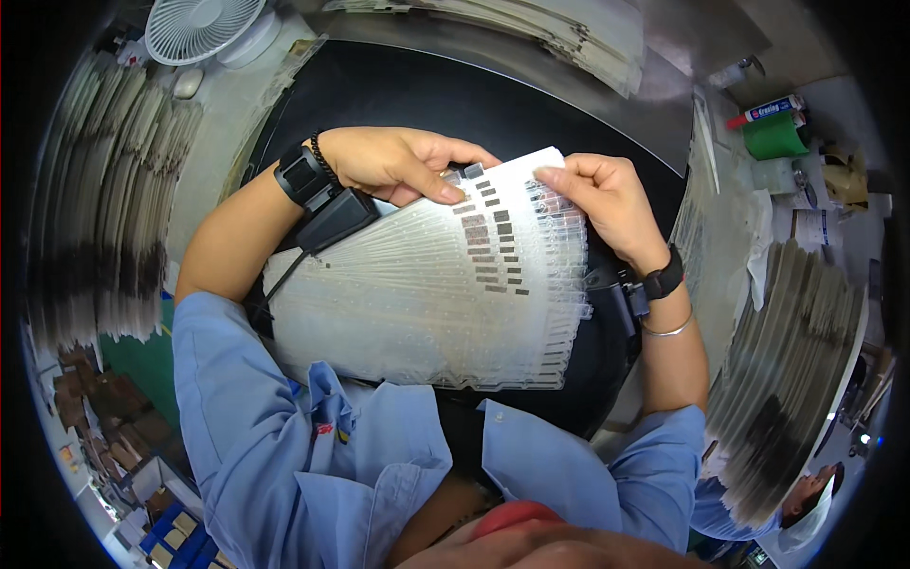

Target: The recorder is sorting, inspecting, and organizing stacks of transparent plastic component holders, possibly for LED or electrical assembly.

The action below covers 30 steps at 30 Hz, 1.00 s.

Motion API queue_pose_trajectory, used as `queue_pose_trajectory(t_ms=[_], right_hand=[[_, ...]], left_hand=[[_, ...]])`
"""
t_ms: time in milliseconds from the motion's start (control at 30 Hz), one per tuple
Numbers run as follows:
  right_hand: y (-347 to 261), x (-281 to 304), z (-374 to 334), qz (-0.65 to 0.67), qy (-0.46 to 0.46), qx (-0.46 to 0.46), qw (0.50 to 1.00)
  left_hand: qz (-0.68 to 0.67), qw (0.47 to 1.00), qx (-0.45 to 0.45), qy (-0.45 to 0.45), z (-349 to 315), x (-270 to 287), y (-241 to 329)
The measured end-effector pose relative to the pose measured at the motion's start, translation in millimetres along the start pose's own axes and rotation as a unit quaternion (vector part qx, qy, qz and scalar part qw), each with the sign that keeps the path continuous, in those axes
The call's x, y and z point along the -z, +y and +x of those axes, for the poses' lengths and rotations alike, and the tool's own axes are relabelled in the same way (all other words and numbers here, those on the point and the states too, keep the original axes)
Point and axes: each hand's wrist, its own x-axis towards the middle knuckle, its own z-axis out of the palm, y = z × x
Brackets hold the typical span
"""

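Observation:
A fanned stack of thin translucent plastic sheets [408, 318] spreads in front of my chest, its layered edges splayed on the right. Dark rectangular marks run in two columns across its upper part. My left hand [393, 166] pinches the stack's upper left edge, thumb on top and the other fingers partly hidden behind. At the top right corner, my right hand [607, 194] grips the sheets between thumb and curled fingers. Both hands are closed on the same stack. Black devices are strapped to both wrists.
A black work surface [398, 90] lies beyond the sheets. Tall stacks of sheets stand at the left [104, 209] and right [787, 370]. A white fan [201, 28] is at the far left, a green roll [775, 137] at the far right. Another person [739, 507] is at the lower right.

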Motion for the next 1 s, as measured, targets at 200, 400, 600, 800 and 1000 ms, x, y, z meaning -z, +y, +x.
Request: queue_pose_trajectory(t_ms=[200,400,600,800,1000], right_hand=[[-21.7,10.8,-11.5,-0.051,-0.058,-0.031,0.997],[-55.4,13.0,-32.9,-0.279,-0.104,0.063,0.952],[-56.8,22.5,-35.6,-0.261,-0.223,-0.019,0.939],[-64.2,21.5,-37.4,-0.314,-0.157,0.08,0.933],[-31.8,-23.5,-23.4,-0.46,0.075,0.286,0.837]], left_hand=[[-0.016,1.0,-0.001,-0.01,0.6,3.8,-0.2],[0.028,0.999,-0.015,-0.008,2.5,-4.8,2.3],[0.028,0.999,-0.021,-0.011,5.8,-6.3,1.4],[0.038,0.999,-0.024,-0.026,5.0,2.6,-2.6],[0.017,0.999,-0.024,-0.037,2.3,-8.7,11.0]])
